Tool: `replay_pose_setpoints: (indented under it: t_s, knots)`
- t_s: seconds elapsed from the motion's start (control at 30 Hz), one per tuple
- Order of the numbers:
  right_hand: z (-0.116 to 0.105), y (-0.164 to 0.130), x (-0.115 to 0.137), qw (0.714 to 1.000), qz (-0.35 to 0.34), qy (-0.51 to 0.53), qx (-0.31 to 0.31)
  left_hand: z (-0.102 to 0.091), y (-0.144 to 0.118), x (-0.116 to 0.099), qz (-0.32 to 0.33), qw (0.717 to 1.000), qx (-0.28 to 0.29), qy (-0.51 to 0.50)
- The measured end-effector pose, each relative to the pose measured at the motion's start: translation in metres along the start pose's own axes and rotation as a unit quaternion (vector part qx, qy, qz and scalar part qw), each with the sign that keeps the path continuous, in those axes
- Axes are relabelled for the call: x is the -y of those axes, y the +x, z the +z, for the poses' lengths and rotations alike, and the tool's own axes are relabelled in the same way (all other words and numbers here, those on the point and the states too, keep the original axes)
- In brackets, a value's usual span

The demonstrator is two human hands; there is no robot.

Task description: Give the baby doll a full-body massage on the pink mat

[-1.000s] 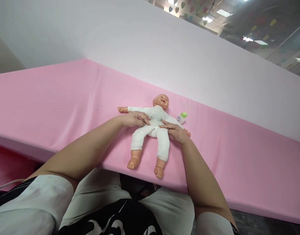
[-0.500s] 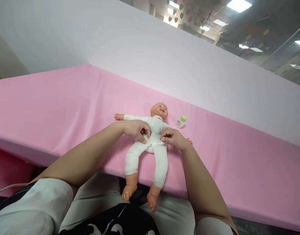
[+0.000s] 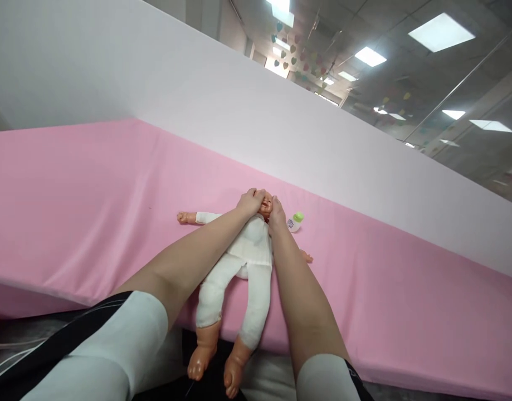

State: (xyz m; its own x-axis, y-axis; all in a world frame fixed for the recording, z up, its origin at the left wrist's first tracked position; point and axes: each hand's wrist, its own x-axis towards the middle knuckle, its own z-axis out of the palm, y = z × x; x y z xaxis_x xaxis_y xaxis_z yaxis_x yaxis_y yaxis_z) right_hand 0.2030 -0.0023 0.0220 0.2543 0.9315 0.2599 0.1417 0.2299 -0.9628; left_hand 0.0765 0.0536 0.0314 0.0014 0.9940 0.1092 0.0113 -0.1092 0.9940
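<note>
Cradling the head: you had both hands on the doll's (image 3: 249, 253) head, and the step would have gone best with an even, light hold from both sides, so the neck did not twist.
Left hand (image 3: 251, 201): it lay over the head from 9 o'clock, fingers close together and curved across the crown.
Right hand (image 3: 276, 211): it pressed the head's 3 o'clock side, fingers together; whether the thumb gripped, you could not tell.
Arms: your forearms ran side by side over the doll's white body, nearly meeting at the wrists.
Doll: it lay face up on the pink mattress (image 3: 92, 211), feet hanging off the near edge at 6 o'clock.
Bottle (image 3: 295, 221): it lay just beside your right hand, at 2 o'clock from the head.
</note>
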Motion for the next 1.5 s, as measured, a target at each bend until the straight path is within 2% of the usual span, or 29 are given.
replay_pose_setpoints:
  t_s: [0.13,0.2,0.3,0.37,0.63,0.8,1.03,1.27,1.37,1.5]
  knots:
    - [0.015,0.013,-0.015,0.997,0.029,0.042,-0.065,0.006,0.007,0.019,0.016,0.999,0.010,-0.036]
    - [0.017,0.016,-0.023,0.997,0.026,0.058,-0.050,0.003,0.006,0.027,0.006,0.995,0.029,-0.094]
    - [0.016,0.018,-0.031,0.996,0.022,0.080,-0.031,-0.001,0.006,0.033,-0.032,0.974,0.061,-0.215]
    - [0.014,0.019,-0.033,0.996,0.025,0.082,-0.029,-0.001,0.006,0.033,-0.043,0.966,0.063,-0.246]
    - [0.015,0.020,-0.029,0.997,0.036,0.003,-0.074,0.006,0.007,0.034,-0.002,0.989,-0.003,-0.151]
    - [0.015,0.025,-0.030,0.993,0.027,-0.058,-0.102,0.009,0.012,0.039,-0.012,0.981,-0.003,-0.192]
    - [0.012,0.023,-0.038,0.994,0.022,0.081,-0.074,0.009,0.019,0.044,-0.036,0.970,0.019,-0.241]
    - [0.008,0.016,-0.039,0.970,0.048,0.223,-0.079,0.001,0.013,0.038,-0.050,0.955,0.056,-0.287]
    - [0.009,0.017,-0.036,0.971,0.048,0.220,-0.081,-0.001,0.008,0.033,-0.041,0.960,0.052,-0.271]
    - [0.011,0.019,-0.034,0.984,0.023,0.158,-0.077,0.000,0.002,0.030,-0.032,0.969,0.044,-0.239]
